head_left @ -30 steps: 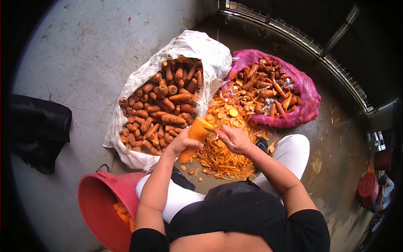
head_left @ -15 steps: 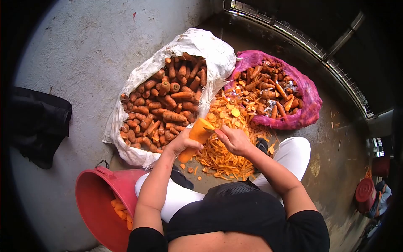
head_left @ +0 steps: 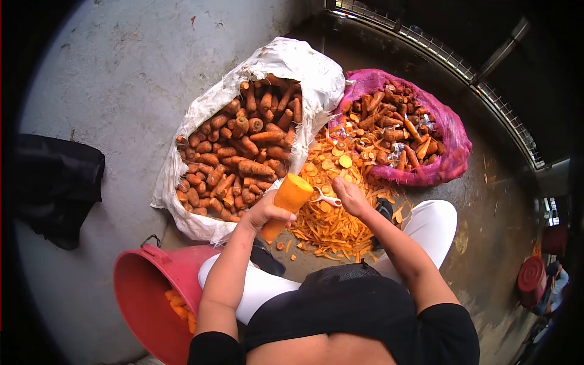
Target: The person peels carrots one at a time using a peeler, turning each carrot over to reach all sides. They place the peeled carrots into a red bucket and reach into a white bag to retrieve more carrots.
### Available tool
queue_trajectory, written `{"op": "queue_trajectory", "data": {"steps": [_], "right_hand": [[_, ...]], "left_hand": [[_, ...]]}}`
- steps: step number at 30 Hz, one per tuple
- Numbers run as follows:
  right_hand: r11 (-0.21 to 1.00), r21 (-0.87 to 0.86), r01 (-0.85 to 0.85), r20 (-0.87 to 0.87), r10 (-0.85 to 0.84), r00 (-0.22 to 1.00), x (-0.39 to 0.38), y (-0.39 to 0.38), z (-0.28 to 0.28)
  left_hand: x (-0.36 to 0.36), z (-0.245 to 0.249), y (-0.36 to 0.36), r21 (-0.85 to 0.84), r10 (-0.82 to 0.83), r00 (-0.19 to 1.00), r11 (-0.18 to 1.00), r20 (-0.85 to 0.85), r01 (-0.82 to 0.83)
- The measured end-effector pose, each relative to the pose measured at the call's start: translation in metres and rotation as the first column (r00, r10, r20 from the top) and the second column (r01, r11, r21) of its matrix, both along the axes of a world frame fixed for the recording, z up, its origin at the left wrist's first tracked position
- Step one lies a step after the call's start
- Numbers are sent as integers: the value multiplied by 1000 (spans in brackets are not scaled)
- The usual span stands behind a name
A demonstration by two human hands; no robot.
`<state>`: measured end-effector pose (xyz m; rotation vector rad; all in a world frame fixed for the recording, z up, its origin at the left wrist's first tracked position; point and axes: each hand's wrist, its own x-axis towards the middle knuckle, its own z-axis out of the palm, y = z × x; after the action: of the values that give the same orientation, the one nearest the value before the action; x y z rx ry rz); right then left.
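Note:
A thick peeled carrot (head_left: 292, 194) stands tilted in my left hand (head_left: 265, 213), whose fingers wrap round its lower part. Its broad, cut upper end faces up and to the right. My right hand (head_left: 351, 197) is closed on a white peeler (head_left: 330, 199), the head of which is just right of the carrot, with a small gap. Beneath both hands spreads a heap of orange peelings and cut carrot ends (head_left: 331, 234). Beyond my left hand, a white sack (head_left: 310, 67) lies with its mouth facing me, full of unpeeled carrots (head_left: 243, 146).
A pink mesh sack (head_left: 455, 146) holds carrots and scraps at the right. A red bucket (head_left: 141, 261) with peeled carrots (head_left: 179, 305) lies tipped at my left. Black cloth (head_left: 58, 182) hangs by the grey wall. Another person (head_left: 556, 289) and a red container (head_left: 531, 280) are far right.
My right hand has moved slightly right, away from the carrot, and the peeler now shows clearly. The carrot's cut end has turned and looks smoother. The left hand keeps its grip.

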<state>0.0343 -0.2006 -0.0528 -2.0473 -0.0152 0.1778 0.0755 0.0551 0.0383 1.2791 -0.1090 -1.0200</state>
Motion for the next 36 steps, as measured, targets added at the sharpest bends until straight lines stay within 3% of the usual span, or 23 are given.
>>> {"op": "queue_trajectory", "data": {"steps": [4, 7, 15, 27, 30, 32, 33, 36], "right_hand": [[975, -39, -217, 293, 219, 931, -7, 9, 40], [932, -138, -336, 397, 363, 843, -7, 5, 62], [921, -192, -339, 366, 387, 846, -7, 7, 78], [780, -383, -495, 197, 592, 781, 7, -5, 93], [812, -389, -435, 138, 518, 844, 20, -12, 65], [813, -487, -318, -81, 320, 944, 30, -38, 2], [818, -522, -242, -136, 200, 970, 37, -43, 2], [957, -291, -21, -42, 9, 999, 32, -37, -3]], "left_hand": [[-2, -1, 1, -73, -82, 987, 995, -135, 72], [-2, -13, 1, -176, -155, 974, 976, -166, 126], [-6, -15, -5, -317, -292, 945, 919, -146, 235], [-10, -8, -6, -244, -243, 952, 950, -186, 195], [-10, -24, 0, -289, -276, 929, 936, -247, 201], [-13, -14, 0, -326, -278, 930, 926, -239, 193], [-7, -8, 0, -338, -280, 935, 920, -216, 198], [-5, -20, 6, -358, -291, 935, 911, -203, 206]]}}
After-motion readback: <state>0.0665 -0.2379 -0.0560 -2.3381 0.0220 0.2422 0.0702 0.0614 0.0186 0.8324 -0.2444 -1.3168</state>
